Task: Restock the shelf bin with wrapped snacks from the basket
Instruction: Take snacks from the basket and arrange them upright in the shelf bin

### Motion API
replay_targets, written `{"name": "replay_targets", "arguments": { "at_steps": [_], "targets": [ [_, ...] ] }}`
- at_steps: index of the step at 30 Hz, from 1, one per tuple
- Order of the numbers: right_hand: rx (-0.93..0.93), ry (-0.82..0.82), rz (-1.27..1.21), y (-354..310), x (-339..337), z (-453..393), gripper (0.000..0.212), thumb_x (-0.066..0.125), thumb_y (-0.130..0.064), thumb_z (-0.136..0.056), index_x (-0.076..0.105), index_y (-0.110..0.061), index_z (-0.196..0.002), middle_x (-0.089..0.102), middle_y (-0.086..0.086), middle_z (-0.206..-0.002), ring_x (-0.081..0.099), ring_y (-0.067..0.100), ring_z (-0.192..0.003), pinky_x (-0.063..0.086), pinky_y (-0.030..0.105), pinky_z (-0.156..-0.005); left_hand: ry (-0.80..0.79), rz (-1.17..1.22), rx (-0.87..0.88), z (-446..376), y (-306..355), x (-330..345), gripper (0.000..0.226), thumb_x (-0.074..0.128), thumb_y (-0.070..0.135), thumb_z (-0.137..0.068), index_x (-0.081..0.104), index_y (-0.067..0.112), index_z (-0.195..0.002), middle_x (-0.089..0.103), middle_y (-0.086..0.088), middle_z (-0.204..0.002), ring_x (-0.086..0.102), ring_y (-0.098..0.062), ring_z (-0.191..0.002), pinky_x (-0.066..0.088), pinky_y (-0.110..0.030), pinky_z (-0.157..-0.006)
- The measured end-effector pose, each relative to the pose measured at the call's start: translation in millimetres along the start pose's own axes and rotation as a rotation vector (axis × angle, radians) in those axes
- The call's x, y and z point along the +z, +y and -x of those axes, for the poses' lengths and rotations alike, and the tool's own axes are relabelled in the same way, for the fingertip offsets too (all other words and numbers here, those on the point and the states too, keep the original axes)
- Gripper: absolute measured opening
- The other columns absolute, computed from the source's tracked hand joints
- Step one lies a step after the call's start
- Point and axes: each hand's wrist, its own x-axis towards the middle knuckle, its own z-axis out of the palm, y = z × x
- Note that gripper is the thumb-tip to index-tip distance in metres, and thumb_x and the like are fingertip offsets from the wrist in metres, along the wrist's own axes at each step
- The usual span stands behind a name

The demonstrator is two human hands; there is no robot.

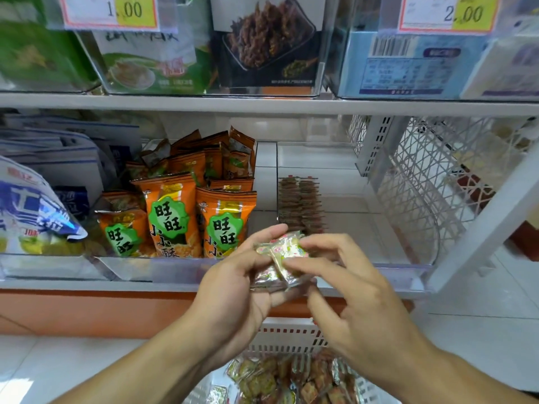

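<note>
My left hand (233,287) grips a small stack of wrapped snacks (281,258) in front of the shelf edge. My right hand (344,290) pinches the top packet of that stack with thumb and forefinger. Behind the hands, a clear shelf bin (408,258) holds two rows of the same brown wrapped snacks (300,205) standing on edge. A white basket (285,336) below, between my forearms, holds several more wrapped snacks (294,380).
Orange snack bags (175,211) fill the clear bin to the left. White and blue bags (35,211) lie further left. A white lattice panel (431,182) closes the shelf's right end. The upper shelf (262,104) carries boxed goods and price tags.
</note>
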Motion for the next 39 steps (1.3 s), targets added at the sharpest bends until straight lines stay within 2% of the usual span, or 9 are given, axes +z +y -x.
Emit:
{"name": "replay_targets", "arguments": {
  "at_steps": [4,7,11,14,22,26,29,35,39],
  "targets": [
    [0.246,-0.02,-0.268,-8,-1,3,0.024,0.058,-0.021,-0.098,0.075,-0.035,-0.107,0.056,-0.017,-0.125,0.065,0.008,-0.105,0.049,0.012,-0.085,0.034,0.031,0.025,0,2,2,0.049,0.047,0.008,-0.079,0.07,0.005,-0.122,0.069,-0.031,-0.12,0.067,-0.044,-0.111,0.058,-0.051,-0.09],
    [0.473,0.022,-0.485,-10,1,-1,0.031,0.08,-0.012,-0.084,0.07,-0.037,-0.098,0.068,-0.008,-0.103,0.07,0.008,-0.089,0.054,0.019,-0.073,0.04,0.012,0.036,1,-2,5,0.046,0.04,0.011,-0.091,0.067,0.004,-0.126,0.067,-0.032,-0.124,0.065,-0.042,-0.112,0.053,-0.049,-0.095],
    [0.8,0.028,-0.821,-9,5,-5,0.044,0.082,-0.001,-0.078,0.059,-0.021,-0.109,0.075,0.003,-0.095,0.069,0.013,-0.077,0.053,0.02,-0.066,0.07,-0.041,0.075,3,-6,9,0.044,0.035,0.02,-0.1,0.066,0.008,-0.129,0.066,-0.03,-0.127,0.06,-0.05,-0.121,0.042,-0.068,-0.106],
    [0.922,-0.022,-1.072,-11,6,-7,0.041,0.075,0.002,-0.081,0.06,-0.011,-0.116,0.077,0.01,-0.102,0.074,0.014,-0.089,0.057,0.022,-0.068,0.087,-0.095,0.093,3,-8,12,0.042,0.033,0.015,-0.106,0.071,0.019,-0.125,0.068,-0.022,-0.127,0.066,-0.045,-0.113,0.056,-0.054,-0.082],
    [1.003,-0.162,-1.359,-16,6,-6,0.054,0.069,0.003,-0.078,0.056,-0.01,-0.129,0.073,0.016,-0.118,0.069,0.028,-0.114,0.062,0.035,-0.081,0.072,-0.23,0.226,7,-5,10,0.047,0.048,0.01,-0.098,0.067,0.043,-0.127,0.068,-0.017,-0.131,0.074,-0.038,-0.099,0.06,-0.035,-0.063],
    [1.027,-0.26,-1.431,-18,4,-8,0.059,0.07,0.011,-0.074,0.058,-0.007,-0.129,0.071,0.019,-0.12,0.071,0.026,-0.102,0.062,0.036,-0.082,0.059,-0.286,0.332,3,-11,6,0.057,0.053,0.009,-0.097,0.059,0.052,-0.133,0.068,-0.006,-0.134,0.071,-0.025,-0.111,0.061,-0.034,-0.08],
    [1.016,-0.316,-1.423,-20,2,-9,0.056,0.069,0.013,-0.075,0.061,-0.007,-0.127,0.071,0.02,-0.12,0.071,0.024,-0.102,0.061,0.038,-0.087,0.085,-0.31,0.361,3,-12,8,0.048,0.057,0.022,-0.091,0.06,0.046,-0.132,0.074,-0.009,-0.118,0.073,-0.025,-0.102,0.061,-0.038,-0.085],
    [0.958,-0.127,-1.512,-18,2,-15,0.06,0.067,0.013,-0.073,0.06,-0.004,-0.13,0.069,0.022,-0.122,0.068,0.029,-0.108,0.058,0.039,-0.093,0.261,-0.347,0.382,4,-5,6,0.018,0.056,0.026,-0.098,0.067,0.017,-0.108,0.073,-0.022,-0.111,0.066,-0.032,-0.098,0.049,-0.053,-0.094],
    [0.907,-0.072,-1.558,-17,4,-19,0.051,0.062,0.007,-0.082,0.057,0.001,-0.132,0.066,0.022,-0.129,0.064,0.033,-0.12,0.051,0.04,-0.102,0.226,-0.346,0.371,6,-10,6,0.014,0.061,0.029,-0.092,0.069,0.02,-0.098,0.072,-0.023,-0.111,0.067,-0.035,-0.106,0.049,-0.05,-0.098]
  ]
}}
